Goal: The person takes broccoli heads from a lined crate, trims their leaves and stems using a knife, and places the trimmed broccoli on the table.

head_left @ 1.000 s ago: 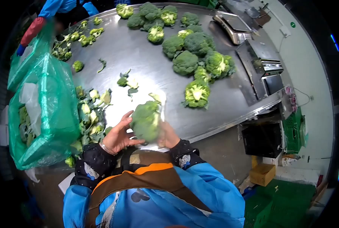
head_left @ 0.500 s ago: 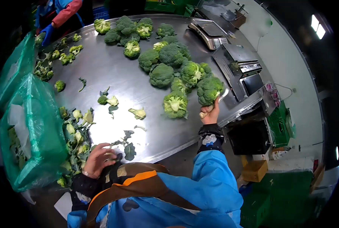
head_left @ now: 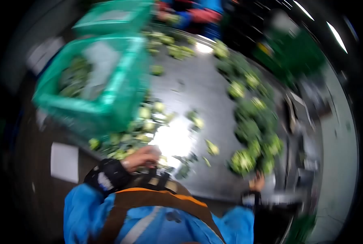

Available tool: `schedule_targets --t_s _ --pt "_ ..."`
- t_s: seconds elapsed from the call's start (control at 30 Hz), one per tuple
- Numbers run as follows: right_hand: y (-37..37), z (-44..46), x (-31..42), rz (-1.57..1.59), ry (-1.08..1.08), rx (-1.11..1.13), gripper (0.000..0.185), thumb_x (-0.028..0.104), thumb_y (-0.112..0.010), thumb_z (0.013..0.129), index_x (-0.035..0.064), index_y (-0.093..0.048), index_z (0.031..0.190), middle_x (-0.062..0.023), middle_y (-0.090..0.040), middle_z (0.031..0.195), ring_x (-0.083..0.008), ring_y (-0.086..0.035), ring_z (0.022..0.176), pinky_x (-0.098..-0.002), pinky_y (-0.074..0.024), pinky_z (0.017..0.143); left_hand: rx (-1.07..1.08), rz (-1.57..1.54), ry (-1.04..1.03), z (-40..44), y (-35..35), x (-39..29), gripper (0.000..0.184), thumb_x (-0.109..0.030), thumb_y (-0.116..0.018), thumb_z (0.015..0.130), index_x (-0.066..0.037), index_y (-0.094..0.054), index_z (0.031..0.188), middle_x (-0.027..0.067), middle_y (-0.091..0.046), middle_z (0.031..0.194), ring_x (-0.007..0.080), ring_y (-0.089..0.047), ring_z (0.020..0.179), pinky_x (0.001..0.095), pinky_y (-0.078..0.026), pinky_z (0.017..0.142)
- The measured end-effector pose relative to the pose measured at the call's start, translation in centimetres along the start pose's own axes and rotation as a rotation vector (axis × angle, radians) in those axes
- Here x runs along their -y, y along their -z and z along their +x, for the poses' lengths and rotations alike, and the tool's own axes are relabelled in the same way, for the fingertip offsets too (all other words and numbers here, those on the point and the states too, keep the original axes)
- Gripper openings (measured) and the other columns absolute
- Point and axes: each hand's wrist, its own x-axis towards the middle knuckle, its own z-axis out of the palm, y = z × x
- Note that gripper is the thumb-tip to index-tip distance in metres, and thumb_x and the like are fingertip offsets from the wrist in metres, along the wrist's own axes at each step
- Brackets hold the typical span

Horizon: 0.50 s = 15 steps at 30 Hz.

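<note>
The view is smeared by motion. My left hand (head_left: 144,157) is over the front edge of the metal table (head_left: 214,181), beside a heap of broccoli stems and leaves (head_left: 148,126); its fingers are curled and blurred. My right hand (head_left: 257,181) is at the table's front right, just below a group of broccoli heads (head_left: 248,126). A blurred broccoli head (head_left: 267,164) is nearest to it, and whether the fingers touch it cannot be made out. A cut stem piece (head_left: 212,147) lies between my hands, with leaf scraps (head_left: 183,171) nearer the edge.
A green-lined crate (head_left: 126,97) stands at the left, with another green-lined crate (head_left: 120,16) behind it. A co-worker's gloved hands (head_left: 181,19) are at the far edge. A scale (head_left: 298,110) and metal equipment (head_left: 309,162) stand at the right. A white box (head_left: 65,162) is lower left.
The camera view has swung left. The broccoli head came from between both hands to the right-hand group, held by my right hand half a second ago. My left hand stays near the front edge.
</note>
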Motion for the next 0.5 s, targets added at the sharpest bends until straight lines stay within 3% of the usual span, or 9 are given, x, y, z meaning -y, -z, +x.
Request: schedule_targets --t_s 0.03,0.07,0.1,0.13,0.17,0.2,0.23,0.33,0.5 --pt "0.5 0.2 -0.6 -0.057 0.044 0.04 0.042 0.039 -0.047 0.091 0.0124 -0.051 0.124 -0.0056 -0.061 0.111 -0.0207 -0.055 0.084 -0.0324 -0.0491 0.069 0.006 0.033 -0.025 -0.8 0.5 -0.8 0.038 -0.02 -0.065 0.084 -0.007 -0.05 0.117 0.0048 -0.058 0.097 0.0132 -0.059 0.085 0.0274 -0.051 0.071" --pt "-0.7 -1.0 -1.2 0.017 0.103 -0.032 0.034 0.026 -0.053 0.088 0.0084 -0.054 0.117 -0.0092 -0.062 0.111 -0.0189 -0.06 0.074 -0.0328 -0.0504 0.062 0.08 0.029 -0.081 -0.8 1.5 -0.9 0.04 -0.018 -0.065 0.084 -0.007 -0.049 0.12 0.0053 -0.057 0.098 0.0125 -0.059 0.086 0.0268 -0.051 0.07" --pt "-3.7 -5.1 0.1 -0.097 0.13 -0.139 0.028 0.025 -0.052 0.089 0.0105 -0.054 0.113 -0.0078 -0.063 0.105 -0.0101 -0.045 0.047 -0.0256 -0.0374 0.04 0.107 0.054 -0.131 -1.7 1.9 -2.2 0.041 -0.015 -0.065 0.084 -0.006 -0.048 0.121 0.006 -0.057 0.1 0.0124 -0.059 0.086 0.0268 -0.051 0.071" --pt "-5.6 -6.9 0.3 -0.085 0.173 -0.199 0.022 0.026 -0.05 0.091 0.0107 -0.054 0.107 -0.0069 -0.063 0.099 -0.0068 -0.027 0.037 -0.0242 -0.0231 0.032 0.171 0.114 -0.142 -2.1 2.7 -3.4 0.042 -0.014 -0.064 0.085 -0.005 -0.047 0.122 0.007 -0.056 0.103 0.0125 -0.059 0.089 0.0266 -0.051 0.074" --pt "-9.2 -11.4 0.9 -0.131 0.16 -0.195 0.02 0.025 -0.047 0.093 0.0123 -0.052 0.107 -0.0061 -0.062 0.098 -0.0077 -0.029 0.039 -0.0239 -0.0245 0.033 0.193 0.222 -0.199 -3.6 3.0 -5.8 0.044 -0.011 -0.064 0.085 -0.005 -0.045 0.124 0.0081 -0.055 0.106 0.0133 -0.058 0.092 0.0265 -0.05 0.078" --pt "-9.3 -10.8 -0.7 -0.203 0.179 -0.156 0.011 0.024 -0.045 0.094 0.0142 -0.049 0.091 -0.0027 -0.055 0.076 -0.0096 -0.029 0.04 -0.0261 -0.024 0.032 0.211 0.29 -0.254 -4.9 3.7 -7.7 0.045 -0.01 -0.064 0.085 -0.004 -0.045 0.125 0.0086 -0.055 0.108 0.0137 -0.058 0.094 0.0268 -0.049 0.079" --pt "-11.1 -12.9 -1.4 -0.32 0.227 -0.077 0.012 0.021 -0.046 0.094 0.0103 -0.048 0.09 -0.002 -0.048 0.069 -0.0092 -0.031 0.039 -0.027 -0.0248 0.031 0.239 0.362 -0.305 -6.1 4.5 -9.4 0.045 -0.009 -0.064 0.085 -0.004 -0.045 0.126 0.0091 -0.054 0.109 0.0141 -0.058 0.095 0.027 -0.049 0.08" --pt "-15.6 -19.3 -4.6 -0.35 0.161 0.098 0.008 0.017 -0.049 0.091 0.0095 -0.049 0.089 -0.0039 -0.05 0.071 -0.0093 -0.035 0.037 -0.0268 -0.0267 0.031 0.272 0.374 -0.386 -11.2 7.7 -15.5 0.046 -0.009 -0.065 0.085 -0.003 -0.045 0.126 0.0094 -0.056 0.112 0.0147 -0.058 0.096 0.0281 -0.049 0.082" --pt "-19.8 -26.3 -10.5 -0.368 -0.028 0.176 0.007 0.014 -0.05 0.089 0.0088 -0.05 0.094 -0.0065 -0.054 0.071 -0.011 -0.035 0.034 -0.0269 -0.0267 0.03 -0.205 0.798 -0.598 -15.1 20.5 -23.1 0.038 -0.011 -0.068 0.081 -0.006 -0.054 0.115 0.0066 -0.059 0.105 0.0139 -0.058 0.098 0.0303 -0.048 0.086"
